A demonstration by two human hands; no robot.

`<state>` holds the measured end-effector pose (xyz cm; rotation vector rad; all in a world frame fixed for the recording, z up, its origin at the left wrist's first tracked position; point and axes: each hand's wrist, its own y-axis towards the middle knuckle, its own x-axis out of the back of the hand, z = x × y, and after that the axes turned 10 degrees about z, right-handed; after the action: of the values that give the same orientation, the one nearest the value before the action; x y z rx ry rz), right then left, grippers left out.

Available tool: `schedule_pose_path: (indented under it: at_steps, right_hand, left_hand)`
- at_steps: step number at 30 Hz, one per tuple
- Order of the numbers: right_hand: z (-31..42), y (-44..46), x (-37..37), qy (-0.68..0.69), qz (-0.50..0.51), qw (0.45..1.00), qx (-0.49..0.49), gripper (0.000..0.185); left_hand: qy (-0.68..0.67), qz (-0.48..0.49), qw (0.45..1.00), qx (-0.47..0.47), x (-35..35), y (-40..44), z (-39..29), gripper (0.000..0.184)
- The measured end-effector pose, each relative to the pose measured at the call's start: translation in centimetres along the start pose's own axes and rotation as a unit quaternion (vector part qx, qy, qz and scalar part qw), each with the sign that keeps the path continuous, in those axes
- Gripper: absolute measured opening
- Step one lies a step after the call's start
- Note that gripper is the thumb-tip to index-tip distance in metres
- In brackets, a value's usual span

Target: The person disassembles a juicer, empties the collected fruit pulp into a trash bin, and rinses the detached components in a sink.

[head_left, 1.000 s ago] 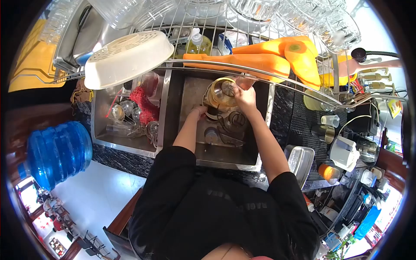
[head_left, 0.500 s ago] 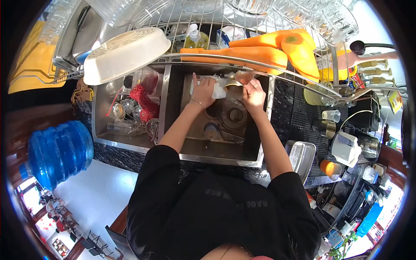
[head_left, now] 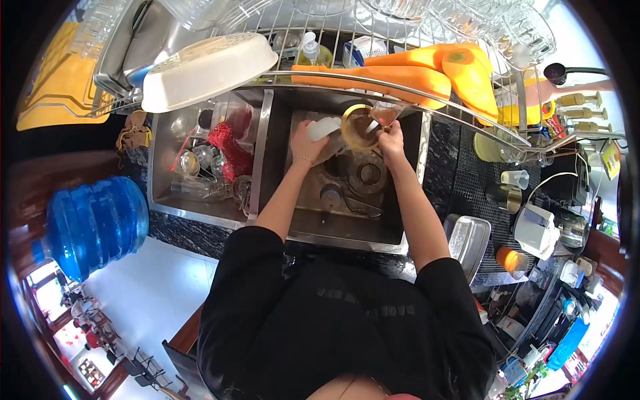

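In the right sink basin (head_left: 320, 230), my left hand (head_left: 305, 143) is closed on a whitish, translucent plastic container (head_left: 325, 129), held tilted near the back wall. My right hand (head_left: 392, 141) is closed by a round vessel with a gold-coloured rim (head_left: 360, 144), its mouth turned toward me. Beside those fingers shows a small amber, see-through piece (head_left: 385, 115); whether it belongs to the vessel I cannot tell. Round dark shapes and a thin wire-like thing lie on the basin floor below.
The left basin holds a red mesh bundle (head_left: 230, 147) and several glasses. Above the sink, a wire rack carries a cream colander (head_left: 207, 73), orange gloves (head_left: 393, 80) and glassware. A metal tray (head_left: 468, 241) lies at the right; a blue water bottle (head_left: 97, 227) stands left.
The gold-rimmed vessel has turned so its round mouth faces me and looks larger. My left hand has tipped the white container and shifted slightly down. The view has shifted a little.
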<state>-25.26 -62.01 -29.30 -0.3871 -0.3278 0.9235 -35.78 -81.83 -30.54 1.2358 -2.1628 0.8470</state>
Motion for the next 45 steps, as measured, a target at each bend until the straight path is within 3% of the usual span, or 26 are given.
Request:
schedule_pose_path:
  at_steps: [4,8,10,11,13,15,20,23,25,26,29,31,33,34,38,41,43,45]
  right_hand:
    - [-0.9,0.2,-0.4,0.031,-0.053,0.998,0.006,0.040]
    - [-3.6,-0.6,0.0,0.058,-0.075,0.995,-0.030,0.041]
    - [-3.8,-0.6,-0.1,0.011,-0.085,0.996,0.007,0.041]
    - [-3.9,-0.7,-0.2,-0.035,-0.094,0.994,0.044,0.042]
    - [-4.2,-0.9,-0.5,-0.126,-0.111,0.979,0.118,0.043]
    - [-0.4,-1.2,-0.6,0.042,0.047,0.994,0.084,0.038]
    - [7.7,-3.0,-1.7,0.172,0.123,0.973,0.096,0.023]
    - [8.5,-3.6,-0.9,0.284,0.245,0.926,0.048,0.017]
    - [7.9,-3.7,-0.9,0.247,0.234,0.939,0.056,0.017]
    - [7.2,-3.9,-0.9,0.211,0.221,0.950,0.060,0.016]
    - [6.7,-3.9,-0.1,0.139,0.179,0.971,0.076,0.015]
    - [7.0,-3.8,0.6,0.113,0.128,0.974,0.148,0.015]
    - [7.0,-3.9,0.9,0.086,0.083,0.970,0.212,0.016]
    - [6.7,-3.7,1.2,0.086,0.079,0.971,0.211,0.016]
    - [5.7,-2.6,2.1,0.116,0.138,0.972,0.152,0.017]
    - [6.1,-3.0,0.9,0.161,0.114,0.971,0.132,0.019]
    - [6.4,-3.2,-0.7,0.204,0.102,0.968,0.108,0.023]
    - [6.6,-3.3,-1.8,0.278,0.149,0.944,0.094,0.025]
  left_hand:
    - [-0.080,-0.019,0.996,0.034,-1.1,2.2,1.2,0.060]
    - [0.129,-0.152,0.956,-0.217,-0.4,-0.7,0.1,0.058]
    - [0.144,0.000,0.945,-0.293,-0.1,-4.3,0.5,0.059]
    - [0.148,0.138,0.927,-0.315,-0.1,-5.7,1.0,0.061]
    - [0.250,0.291,0.886,-0.260,-0.1,-9.6,1.2,0.064]
    - [0.326,0.397,0.826,-0.231,-0.2,-11.4,1.6,0.066]
    - [0.279,0.407,0.823,-0.282,-4.3,-8.9,4.3,0.072]
    - [0.215,0.446,0.831,-0.255,-1.5,-4.8,-0.6,0.063]
    - [0.158,0.476,0.834,-0.229,1.3,-1.8,-5.4,0.052]
    - [0.121,0.445,0.844,-0.273,1.1,-0.1,-6.1,0.054]
    - [0.256,0.405,0.839,-0.259,0.7,3.9,-11.7,0.053]
    - [0.305,0.371,0.841,-0.251,0.7,4.2,-14.2,0.053]
    - [0.278,0.212,0.885,-0.307,0.5,3.8,-15.0,0.055]
    - [0.278,0.215,0.884,-0.309,0.3,3.8,-14.9,0.055]
    - [0.168,0.259,0.915,-0.260,-0.5,4.8,-13.2,0.051]
    - [0.063,0.254,0.920,-0.292,-2.4,4.9,-10.9,0.044]
    - [-0.199,0.141,0.928,-0.280,-2.8,2.4,-9.3,0.037]
    - [-0.197,0.046,0.967,-0.155,-6.6,1.6,-4.7,0.033]
